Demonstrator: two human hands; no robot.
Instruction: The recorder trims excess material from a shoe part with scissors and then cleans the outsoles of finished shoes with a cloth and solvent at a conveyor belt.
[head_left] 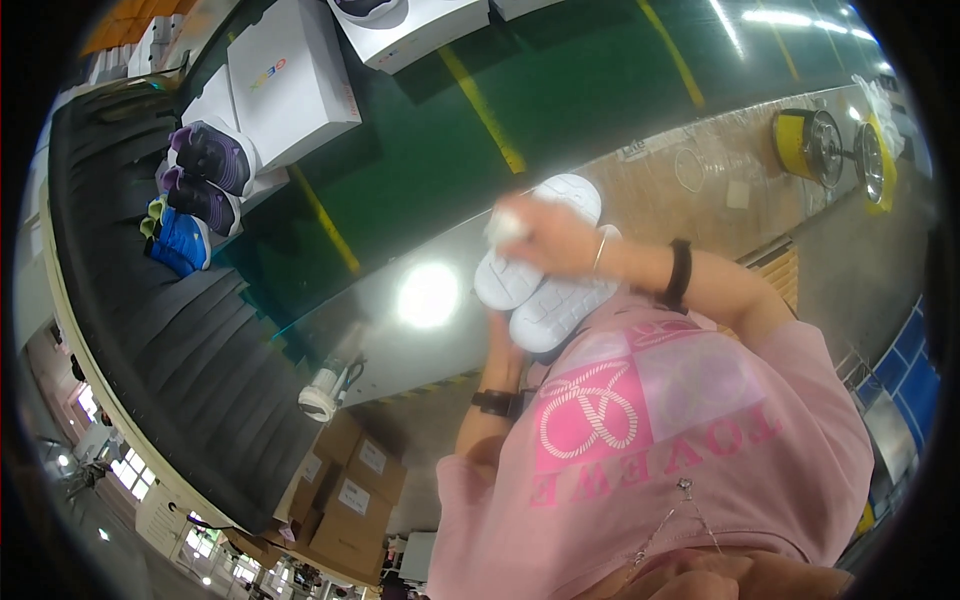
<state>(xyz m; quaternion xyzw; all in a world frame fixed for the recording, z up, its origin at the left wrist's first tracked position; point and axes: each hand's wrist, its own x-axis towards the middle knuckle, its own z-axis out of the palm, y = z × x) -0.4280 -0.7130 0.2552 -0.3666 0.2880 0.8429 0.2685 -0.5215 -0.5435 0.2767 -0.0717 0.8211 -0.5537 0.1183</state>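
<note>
A pair of shoes (565, 308) lies side by side, white soles up, close against my front. My left hand (502, 345) grips the pair from the near left side; its fingers are mostly hidden behind the shoes. Over the soles is my right hand (555, 238), blurred by motion and closed on a white wad (508, 226) that looks like a cloth. That wad is above the farther sole; whether it touches is not clear.
Beyond the metal ledge (390, 345) runs a green conveyor belt (420, 140) with white shoeboxes (290, 85). Dark shoes (212, 165) and blue shoes (182, 238) stand at the left. Yellow-and-metal round containers (808, 147) sit far right. Brown cartons (350, 505) are stacked lower left.
</note>
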